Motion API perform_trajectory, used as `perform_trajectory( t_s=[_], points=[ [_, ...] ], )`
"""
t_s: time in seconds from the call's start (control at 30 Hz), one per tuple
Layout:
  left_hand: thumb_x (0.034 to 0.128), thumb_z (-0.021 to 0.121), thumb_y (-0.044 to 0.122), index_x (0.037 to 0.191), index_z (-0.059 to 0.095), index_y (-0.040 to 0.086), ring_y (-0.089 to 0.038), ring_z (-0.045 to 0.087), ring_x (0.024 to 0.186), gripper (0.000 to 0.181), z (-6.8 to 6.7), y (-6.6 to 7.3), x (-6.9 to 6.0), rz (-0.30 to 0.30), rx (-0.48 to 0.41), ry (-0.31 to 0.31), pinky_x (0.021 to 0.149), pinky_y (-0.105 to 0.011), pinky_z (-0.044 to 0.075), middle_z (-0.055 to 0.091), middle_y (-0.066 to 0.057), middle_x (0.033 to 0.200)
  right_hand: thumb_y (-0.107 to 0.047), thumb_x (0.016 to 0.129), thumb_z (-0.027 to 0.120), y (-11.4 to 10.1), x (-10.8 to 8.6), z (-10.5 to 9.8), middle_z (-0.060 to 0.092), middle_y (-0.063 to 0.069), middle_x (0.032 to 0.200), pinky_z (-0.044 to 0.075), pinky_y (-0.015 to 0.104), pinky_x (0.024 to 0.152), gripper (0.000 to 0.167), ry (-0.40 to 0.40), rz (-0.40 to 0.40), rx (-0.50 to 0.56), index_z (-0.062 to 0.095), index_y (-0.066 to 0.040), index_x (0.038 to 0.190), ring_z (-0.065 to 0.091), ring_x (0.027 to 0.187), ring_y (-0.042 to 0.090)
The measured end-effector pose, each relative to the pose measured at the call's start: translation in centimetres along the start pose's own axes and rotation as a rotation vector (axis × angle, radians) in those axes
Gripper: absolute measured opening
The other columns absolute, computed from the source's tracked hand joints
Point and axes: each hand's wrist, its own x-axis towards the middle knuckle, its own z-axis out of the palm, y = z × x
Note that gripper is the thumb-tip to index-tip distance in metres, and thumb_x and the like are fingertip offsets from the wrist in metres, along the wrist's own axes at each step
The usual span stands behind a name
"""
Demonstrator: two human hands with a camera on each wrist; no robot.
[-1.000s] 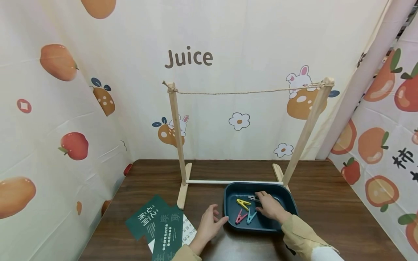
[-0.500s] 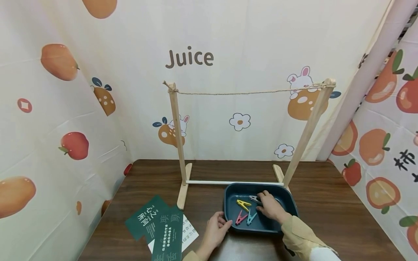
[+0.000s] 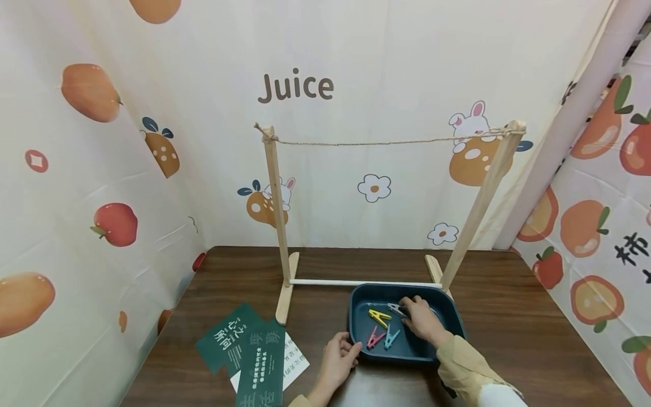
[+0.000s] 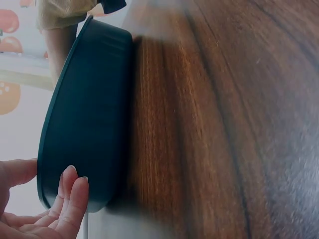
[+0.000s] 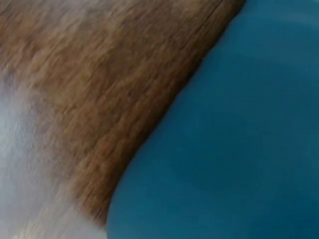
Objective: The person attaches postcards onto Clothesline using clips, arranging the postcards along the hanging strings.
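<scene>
In the head view, a dark blue tray (image 3: 407, 355) sits on the table with several clothespins inside. My right hand (image 3: 424, 322) reaches into it and pinches the end of a grey clothespin (image 3: 396, 309). Left of that hand lie a yellow clothespin (image 3: 379, 317), a pink clothespin (image 3: 375, 337) and a turquoise clothespin (image 3: 391, 337). My left hand (image 3: 335, 362) holds the tray's near left corner. The left wrist view shows its thumb at the rim and fingertips against the outer wall (image 4: 94, 109). Only the tray's side and blurred tabletop appear in the right wrist view.
Behind the tray stands a wooden frame with two posts (image 3: 277, 209), a string (image 3: 366, 143) tied across the top and a white rod (image 3: 325, 282) low down. Green and white printed cards (image 3: 261, 350) overlap at the left. Fruit-patterned curtains (image 3: 325, 51) hang behind the table (image 3: 244, 271).
My left hand has moved right and closed in on the tray's near left corner. My right hand has stayed at the grey clothespin, shifting only slightly.
</scene>
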Motion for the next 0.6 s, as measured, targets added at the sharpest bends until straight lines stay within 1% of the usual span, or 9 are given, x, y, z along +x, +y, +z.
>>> perform_trajectory(
  t_s=[0.27,0.47,0.6],
  points=[
    [0.0811,0.064,0.011,0.106,0.049,-0.015,-0.014,0.056,0.050,0.039,0.17,-0.02,-0.03,-0.005,-0.010,0.016,0.044,-0.019,0.045,0.056,-0.002,0.065,-0.005,0.070,0.073,0.25,0.09,0.03,0.050,0.009,0.081,0.044,0.041,0.064,0.028,0.010,0.012,-0.003,0.058,-0.006,0.095,0.051,0.077,0.028],
    [0.0810,0.064,0.012,0.105,0.050,-0.013,-0.019,0.058,0.050,0.038,0.30,0.02,-0.12,-0.004,-0.007,0.037,0.044,-0.020,0.045,0.057,-0.002,0.065,-0.006,0.071,0.072,0.31,0.12,-0.11,0.051,0.010,0.080,0.045,0.041,0.064,0.026,0.003,0.041,0.000,0.058,0.000,0.092,0.052,0.075,0.027],
    [0.0805,0.064,0.012,0.104,0.051,-0.013,-0.018,0.057,0.050,0.036,0.31,0.03,-0.20,-0.006,-0.003,0.047,0.044,-0.020,0.045,0.056,-0.001,0.065,-0.008,0.071,0.073,0.20,-0.09,-0.29,0.051,0.010,0.077,0.045,0.039,0.063,0.025,-0.014,0.063,-0.004,0.058,0.003,0.087,0.052,0.072,0.025]
  ],
)
